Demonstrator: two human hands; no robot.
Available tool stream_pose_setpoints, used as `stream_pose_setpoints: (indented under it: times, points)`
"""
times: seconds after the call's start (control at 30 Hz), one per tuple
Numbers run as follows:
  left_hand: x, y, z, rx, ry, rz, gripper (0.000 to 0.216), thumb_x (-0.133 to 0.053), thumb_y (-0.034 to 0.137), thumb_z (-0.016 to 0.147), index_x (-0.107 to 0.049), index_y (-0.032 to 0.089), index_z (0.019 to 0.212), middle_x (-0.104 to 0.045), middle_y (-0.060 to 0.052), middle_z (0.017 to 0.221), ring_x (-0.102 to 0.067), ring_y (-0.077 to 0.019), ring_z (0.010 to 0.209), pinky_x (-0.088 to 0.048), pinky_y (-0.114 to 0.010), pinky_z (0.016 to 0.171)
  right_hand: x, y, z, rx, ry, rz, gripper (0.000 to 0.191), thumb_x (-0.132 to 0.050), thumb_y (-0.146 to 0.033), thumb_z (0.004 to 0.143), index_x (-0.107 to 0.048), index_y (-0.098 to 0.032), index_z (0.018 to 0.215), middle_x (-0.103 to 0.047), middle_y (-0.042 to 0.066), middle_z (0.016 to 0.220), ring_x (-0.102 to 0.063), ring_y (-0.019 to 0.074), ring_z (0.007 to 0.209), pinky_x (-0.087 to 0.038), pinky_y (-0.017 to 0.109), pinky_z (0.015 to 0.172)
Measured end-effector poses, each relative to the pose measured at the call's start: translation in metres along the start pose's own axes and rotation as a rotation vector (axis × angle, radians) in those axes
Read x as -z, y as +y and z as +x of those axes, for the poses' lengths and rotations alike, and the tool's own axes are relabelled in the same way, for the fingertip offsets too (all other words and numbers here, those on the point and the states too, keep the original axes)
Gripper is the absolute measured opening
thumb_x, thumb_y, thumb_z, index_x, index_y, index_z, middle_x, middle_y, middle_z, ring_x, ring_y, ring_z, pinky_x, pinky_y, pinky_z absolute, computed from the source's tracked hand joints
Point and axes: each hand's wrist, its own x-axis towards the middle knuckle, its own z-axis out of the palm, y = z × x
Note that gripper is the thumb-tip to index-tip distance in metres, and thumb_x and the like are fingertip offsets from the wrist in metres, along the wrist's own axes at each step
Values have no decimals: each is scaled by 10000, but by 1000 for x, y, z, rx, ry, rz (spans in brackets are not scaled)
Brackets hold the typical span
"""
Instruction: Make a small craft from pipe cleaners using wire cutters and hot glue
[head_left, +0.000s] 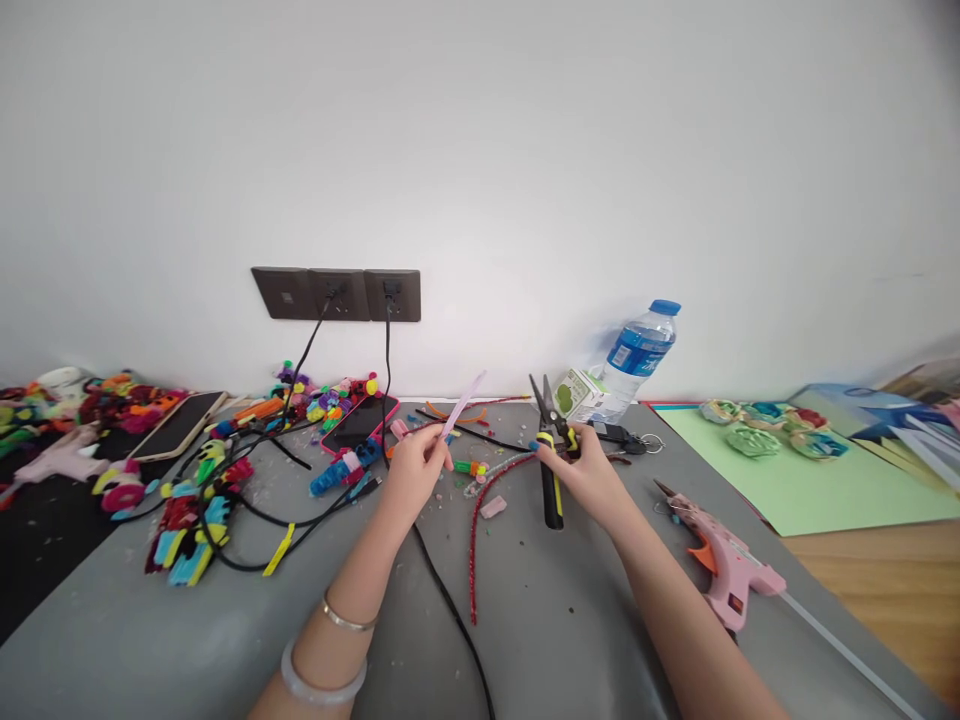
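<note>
Near the middle, my left hand [415,468] pinches a pale pink-lilac strip [463,402] that points up and to the right. My right hand [581,474] is closed on black-and-yellow scissors [552,490], their blades parted and pointing up. The blades are apart from the strip. Between the hands, a red glittery pipe cleaner [474,540] curves over the grey table. A small pink piece [493,507] lies beside it, with tiny scraps around. Just beyond is a small green-and-orange pipe-cleaner piece [471,467].
At the right lies a pink glue gun [724,560]. A water bottle [637,355] leans by the wall behind a small box [576,393]. Black cables [450,600] cross the table from the wall sockets [337,295]. Phones [360,425] and colourful pipe-cleaner figures [187,520] crowd the left.
</note>
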Motion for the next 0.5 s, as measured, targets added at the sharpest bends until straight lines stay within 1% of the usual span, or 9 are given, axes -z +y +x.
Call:
stream_pose_setpoints:
  times: [0.1, 0.17, 0.27, 0.33, 0.37, 0.4, 0.43, 0.5]
  points:
    - [0, 0, 0, 10, 5, -40, 265, -480, 251, 860, -676, 148, 1006, -635, 1, 603, -481, -111, 480, -360, -216, 503, -8, 10, 2, 30, 7, -215, 630, -665, -541, 693, -491, -208, 1200, -630, 133, 1149, -609, 326, 1032, -451, 422, 851]
    - [-1, 1, 0, 25, -10, -86, 261, -495, 259, 850, -661, 147, 1018, -631, 3, 600, -480, -111, 478, -371, -215, 502, -12, 16, 3, 81, 32, -287, 597, -654, -507, 707, -511, -206, 1203, -617, 151, 1163, -586, 351, 1088, -446, 453, 886]
    - [-3, 4, 0, 80, -70, -201, 278, -513, 280, 838, -642, 137, 1038, -624, 2, 603, -491, -112, 495, -396, -215, 514, -13, 20, 6, 197, 134, -292, 519, -635, -451, 720, -562, -196, 1166, -597, 156, 1107, -560, 356, 1096, -437, 485, 919]
    - [-4, 8, -1, 131, -140, -275, 296, -530, 288, 829, -643, 129, 1052, -621, 0, 601, -499, -112, 504, -400, -215, 518, -11, 17, 7, 278, 196, -218, 465, -622, -447, 732, -597, -194, 1121, -581, 154, 1101, -550, 345, 1073, -424, 503, 935]
    - [-4, 11, -2, 151, -180, -305, 305, -537, 292, 827, -647, 125, 1057, -619, -1, 598, -500, -112, 505, -395, -214, 515, -9, 13, 6, 304, 180, -140, 448, -617, -459, 746, -607, -195, 1109, -586, 145, 1086, -560, 328, 1036, -430, 495, 925]
    - [-5, 13, -3, 163, -225, -333, 311, -542, 297, 828, -654, 121, 1059, -620, -4, 597, -502, -112, 507, -390, -214, 512, -8, 9, 6, 317, 123, -34, 442, -611, -475, 763, -613, -199, 1108, -599, 129, 1054, -574, 303, 984, -445, 474, 900]
    - [-5, 16, -4, 171, -267, -356, 315, -544, 305, 833, -663, 119, 1057, -622, -7, 597, -504, -113, 510, -387, -215, 512, -8, 5, 4, 313, 22, 93, 444, -607, -491, 782, -614, -204, 1120, -617, 104, 994, -588, 272, 916, -464, 441, 857]
    - [-6, 20, -7, 176, -347, -384, 316, -547, 317, 845, -683, 117, 1048, -632, -16, 611, -505, -111, 523, -386, -218, 519, -8, -5, -1, 265, -222, 344, 456, -618, -517, 803, -620, -210, 1140, -626, 51, 843, -588, 218, 782, -479, 373, 752]
